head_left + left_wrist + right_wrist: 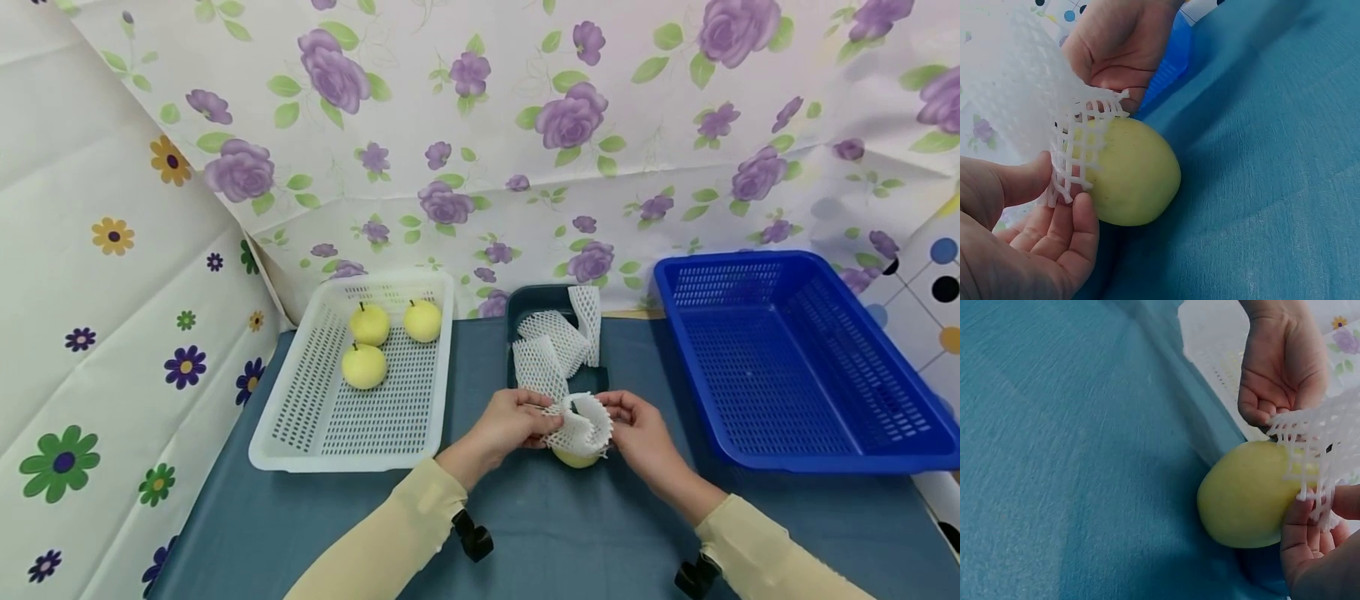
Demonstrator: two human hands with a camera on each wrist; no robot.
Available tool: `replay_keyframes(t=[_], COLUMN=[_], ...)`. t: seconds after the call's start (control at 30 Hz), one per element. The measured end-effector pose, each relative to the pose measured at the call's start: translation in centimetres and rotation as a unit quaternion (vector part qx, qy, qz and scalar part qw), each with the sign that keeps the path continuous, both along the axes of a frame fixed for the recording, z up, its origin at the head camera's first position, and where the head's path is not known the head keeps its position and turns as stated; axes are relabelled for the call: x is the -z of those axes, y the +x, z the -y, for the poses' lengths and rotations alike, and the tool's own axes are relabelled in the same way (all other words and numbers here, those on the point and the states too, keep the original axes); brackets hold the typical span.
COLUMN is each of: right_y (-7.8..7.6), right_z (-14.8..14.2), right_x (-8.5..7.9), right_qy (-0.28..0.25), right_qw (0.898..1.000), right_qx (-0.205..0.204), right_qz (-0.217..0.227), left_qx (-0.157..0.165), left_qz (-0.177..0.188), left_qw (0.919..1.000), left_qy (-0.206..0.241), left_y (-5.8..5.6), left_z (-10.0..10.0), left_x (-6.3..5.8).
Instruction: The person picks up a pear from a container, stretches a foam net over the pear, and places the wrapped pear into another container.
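Note:
A round yellow pear [1138, 175] sits on the blue-grey cloth in front of me, its upper part inside a white foam net sleeve [581, 427]. My left hand [513, 421] pinches the sleeve's rim from the left between thumb and fingers. From the other side, my right hand [641, 433] pinches the opposite rim. In both wrist views the net's edge spreads over part of the pear, and the rest of its skin is bare. The pear's stem is hidden under the foam.
Several foam nets [551, 342] lie in a dark green tray [517, 296] just beyond my hands. To the left stands a white basket [300, 429] with three yellow pears [364, 367]. A blue basket [765, 367] stands on the right. Flowered sheeting [450, 108] rises behind.

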State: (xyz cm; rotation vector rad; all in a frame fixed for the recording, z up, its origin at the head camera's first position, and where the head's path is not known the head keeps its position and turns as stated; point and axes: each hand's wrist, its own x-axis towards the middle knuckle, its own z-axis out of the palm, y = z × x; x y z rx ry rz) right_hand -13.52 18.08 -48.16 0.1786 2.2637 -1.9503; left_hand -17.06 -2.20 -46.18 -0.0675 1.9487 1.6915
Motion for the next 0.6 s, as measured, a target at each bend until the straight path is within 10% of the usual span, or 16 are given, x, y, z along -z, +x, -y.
replay_keyframes(t=[0.6], right_y=[0.1], right_z=[0.0], right_x=[0.2], right_qy=[0.052], right_qw=[0.999], right_qx=[0.001], right_qz=[0.007], left_qx=[0.002], left_qz=[-0.114], left_qw=[0.9913], left_qy=[-0.065], left_y=[0.6], left_z=[0.8], left_x=[1.3])
